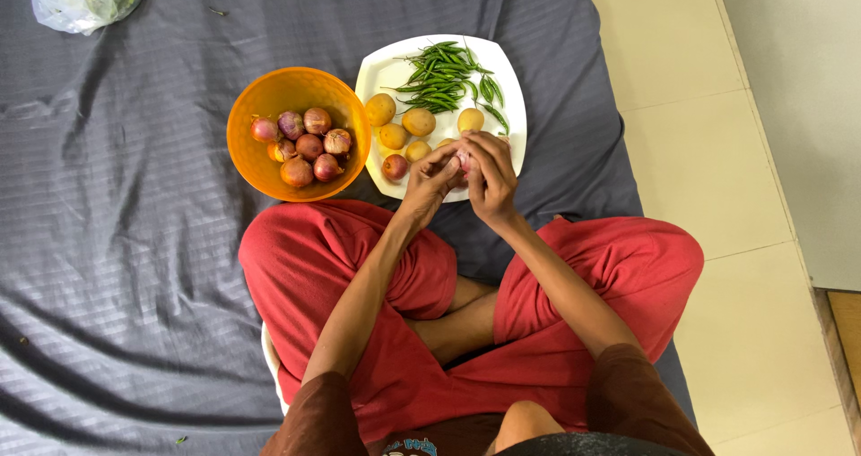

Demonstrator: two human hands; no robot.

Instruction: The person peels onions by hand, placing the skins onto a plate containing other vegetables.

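The person sits cross-legged in red shorts on a grey sheet [134, 241] spread over the floor; both forearms reach forward from the knees and meet over the near edge of a white plate [386, 66]. The left hand [430, 180] is curled, fingers bent inward, and the right hand [491, 173] is cupped against it, fingers folded over the top; between them both hands grip a small reddish onion [464, 160], mostly hidden by the fingers, held just above the plate's near rim. The wrists angle toward each other and the elbows stay wide over the thighs.

On the plate lie a heap of green chillies [446, 78] at the far side and several small yellow potatoes [401, 124] nearer the hands; one more reddish onion sits at the plate's near left. Just beside the plate, to the left, stands an orange bowl [260, 88] holding red onions [305, 144]. A clear plastic bag [63, 3] with something green inside lies at the far left corner of the sheet; pale floor tiles [717, 151] show to the right.
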